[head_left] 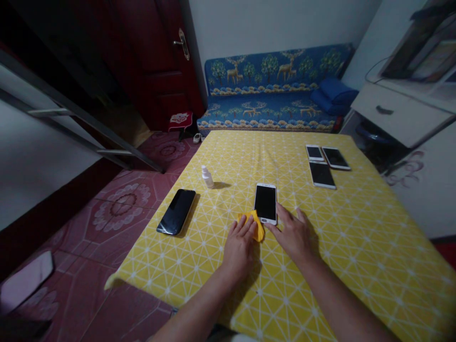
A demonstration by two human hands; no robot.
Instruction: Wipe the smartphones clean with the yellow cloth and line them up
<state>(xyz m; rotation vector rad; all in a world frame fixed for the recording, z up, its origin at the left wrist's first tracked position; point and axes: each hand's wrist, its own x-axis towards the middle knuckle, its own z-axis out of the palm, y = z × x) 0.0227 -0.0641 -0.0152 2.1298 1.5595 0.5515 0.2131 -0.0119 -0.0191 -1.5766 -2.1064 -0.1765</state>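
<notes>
A white phone [265, 202] with a dark screen lies face up on the table. My left hand [239, 244] is at its lower left corner, fingers pressed down on an orange-yellow cloth [259, 231] that is bunched under them; the thumb is hidden. My right hand [295, 232] is spread open at the phone's lower right, thumb by the bottom edge and index finger at the right side. To the left lie a black phone [176, 212] and, standing upright, a small white spray bottle [207, 177].
A yellow patterned cloth covers the table [221, 280]. At the back right lie a small white phone [314, 152], a dark-screened phone [336, 158] and a larger white-edged phone [322, 175]. Behind stand a blue sofa [263, 97] and, at right, a white drawer cabinet [402, 111].
</notes>
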